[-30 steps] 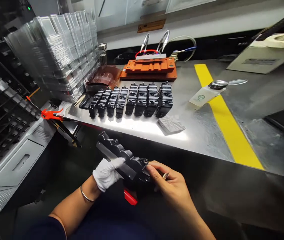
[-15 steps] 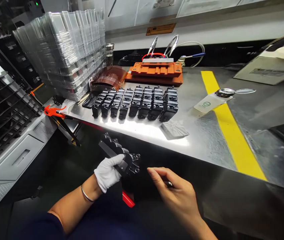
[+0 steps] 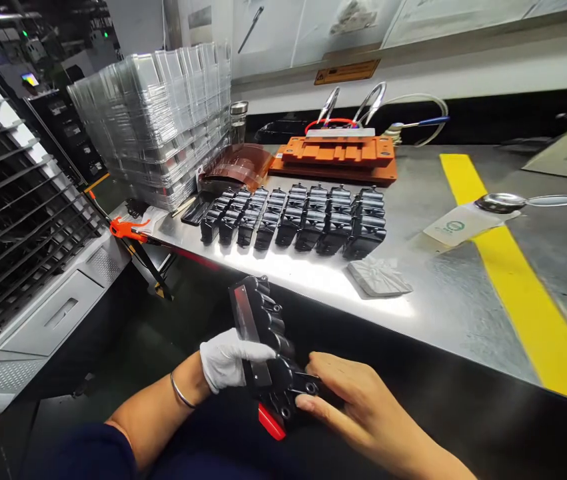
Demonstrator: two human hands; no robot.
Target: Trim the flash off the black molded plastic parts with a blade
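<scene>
My left hand (image 3: pixel 226 360), in a white glove, grips a black ribbed moulded part (image 3: pixel 274 320) in front of the bench, thumb across its flat side plate. The part stands tilted, its end with round holes toward me. At that end is my bare right hand (image 3: pixel 360 403), closed, with thumb and forefinger at a holed lug; what lies inside its fingers is hidden. Below the part shows a red piece (image 3: pixel 271 421), its kind unclear. Several similar black parts (image 3: pixel 293 223) stand in a row on the metal bench (image 3: pixel 428 327).
A grey folded cloth (image 3: pixel 379 277) lies near the bench edge. Behind the row are an orange fixture (image 3: pixel 338 157) and stacked clear plastic trays (image 3: pixel 153 127). An orange air gun (image 3: pixel 128 229) hangs at the left corner. Yellow tape (image 3: pixel 513 287) crosses the bench at right.
My right hand has come from beside the black part to its holed end. The part has turned more upright and sits lower, nearer to me. The view has shifted left.
</scene>
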